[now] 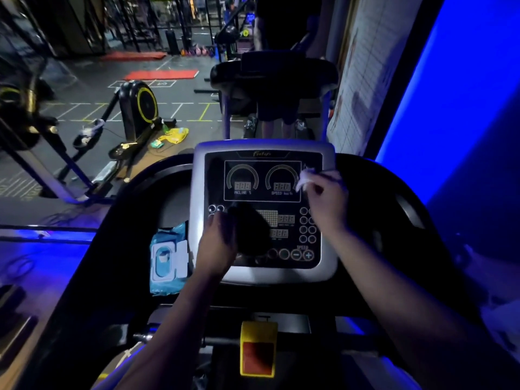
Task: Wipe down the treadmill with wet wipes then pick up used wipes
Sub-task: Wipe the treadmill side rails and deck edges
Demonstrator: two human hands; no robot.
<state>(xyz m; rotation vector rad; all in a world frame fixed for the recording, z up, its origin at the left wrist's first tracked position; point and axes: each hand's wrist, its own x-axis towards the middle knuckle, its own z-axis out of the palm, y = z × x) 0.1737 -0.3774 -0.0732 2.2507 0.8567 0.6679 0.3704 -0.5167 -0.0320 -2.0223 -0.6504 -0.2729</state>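
Blue light bathes the wall [464, 108] (dark floor [92, 108], taped lines [180, 108]).

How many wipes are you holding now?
1: a white wipe pinched in the right hand at the console's upper right. The left hand's underside, on the console, is hidden.

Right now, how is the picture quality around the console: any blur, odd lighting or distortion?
Head view: dim, washed with blue light from the right; wide-angle bending at the edges; the wipe in the right hand is motion-blurred; a dark patch beside the left hand hides part of the console; its dial labels read clearly.
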